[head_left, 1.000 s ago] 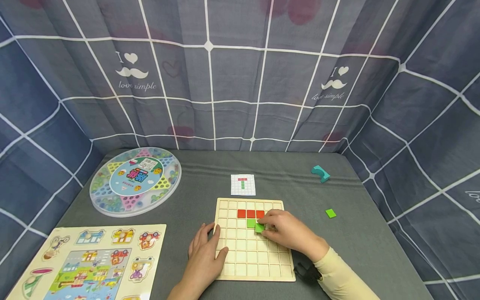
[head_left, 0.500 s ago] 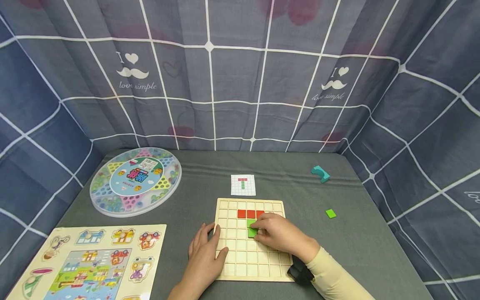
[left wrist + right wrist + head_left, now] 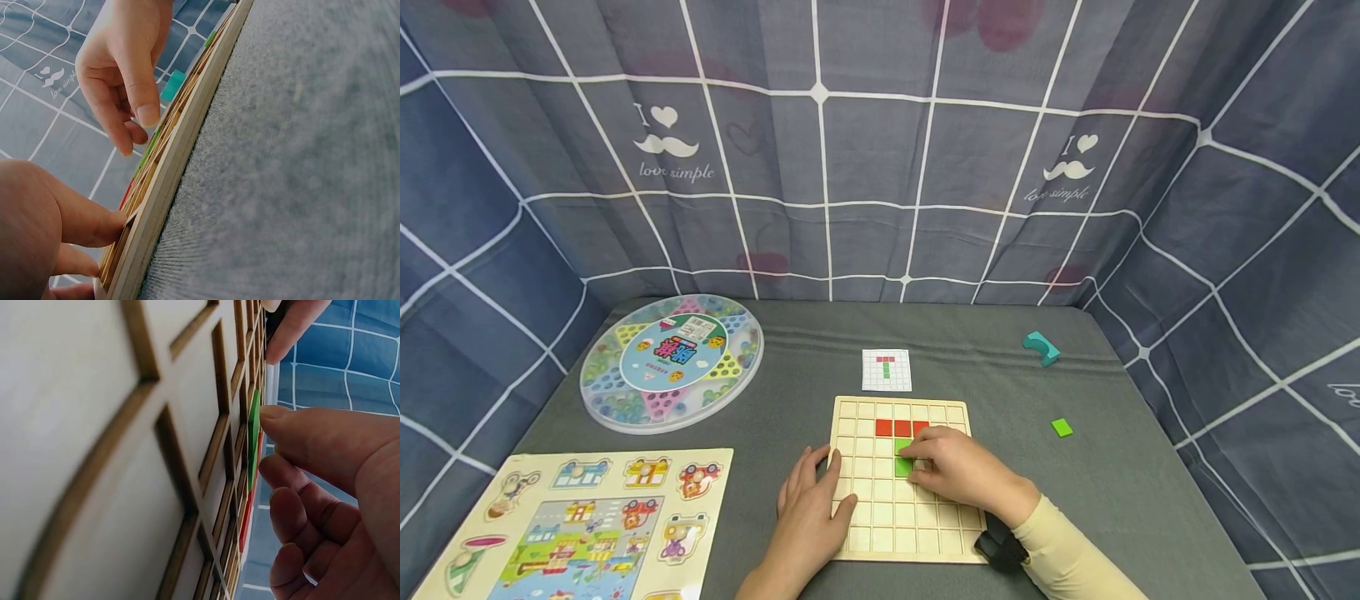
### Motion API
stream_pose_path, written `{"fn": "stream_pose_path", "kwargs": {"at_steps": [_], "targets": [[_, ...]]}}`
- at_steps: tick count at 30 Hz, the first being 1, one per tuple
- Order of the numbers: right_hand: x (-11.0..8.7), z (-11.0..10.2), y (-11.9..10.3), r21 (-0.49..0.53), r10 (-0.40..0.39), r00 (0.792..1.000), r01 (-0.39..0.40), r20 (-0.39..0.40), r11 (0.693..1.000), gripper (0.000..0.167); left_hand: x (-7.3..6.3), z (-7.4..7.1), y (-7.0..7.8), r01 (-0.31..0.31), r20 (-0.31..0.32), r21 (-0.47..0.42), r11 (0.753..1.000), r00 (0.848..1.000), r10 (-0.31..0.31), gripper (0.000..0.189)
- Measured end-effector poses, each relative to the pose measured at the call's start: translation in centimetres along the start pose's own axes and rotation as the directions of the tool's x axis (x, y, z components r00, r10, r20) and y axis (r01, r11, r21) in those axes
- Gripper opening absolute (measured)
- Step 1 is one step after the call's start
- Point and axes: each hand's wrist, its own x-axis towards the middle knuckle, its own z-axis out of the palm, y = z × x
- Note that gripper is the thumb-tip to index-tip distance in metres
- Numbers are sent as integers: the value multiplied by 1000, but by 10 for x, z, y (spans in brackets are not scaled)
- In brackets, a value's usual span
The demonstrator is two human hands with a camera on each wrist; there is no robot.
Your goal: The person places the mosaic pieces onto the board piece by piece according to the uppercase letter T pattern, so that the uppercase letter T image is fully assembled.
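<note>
A wooden grid board [image 3: 872, 536] lies flat on the cloth, with a short row of red tiles [image 3: 892, 427] near its far side. One green tile [image 3: 900, 445] sits directly under the middle red one. My right hand [image 3: 966, 468] is over the board with thumb and index finger at a second green tile [image 3: 903, 469], just below the first. In the right wrist view, the thumb tip meets the green tiles' edge [image 3: 254, 440] and the other fingers curl. Fingers of my left hand [image 3: 808, 521] rest straight along the board's left edge.
Behind the board lies a small pattern card [image 3: 886, 384] with a red and green T. A loose green tile [image 3: 1061, 427] and a teal arch block [image 3: 1042, 347] are at the right. A round marble game [image 3: 745, 367] and a picture puzzle board [image 3: 718, 483] occupy the left.
My right hand has shifted slightly left, bringing the second green tile from beside the column to a place under the first. During the last half second little moves. The left hand stays put.
</note>
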Motion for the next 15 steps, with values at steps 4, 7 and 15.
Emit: {"fn": "stream_pose_path", "kwargs": {"at_steps": [4,7,15], "targets": [[-1,-2,1,4,-4,1000,4,-21,1000,24,0,-1,1,4,2,-5,1000,1000,-4,61],[-3,-5,2,19,5,1000,-5,-23,1000,23,0,-1,1,5,2,-7,1000,1000,-5,61],[-13,-16,12,18,42,998,-42,-48,999,26,0,-1,1,5,4,-7,1000,1000,-5,61]]}}
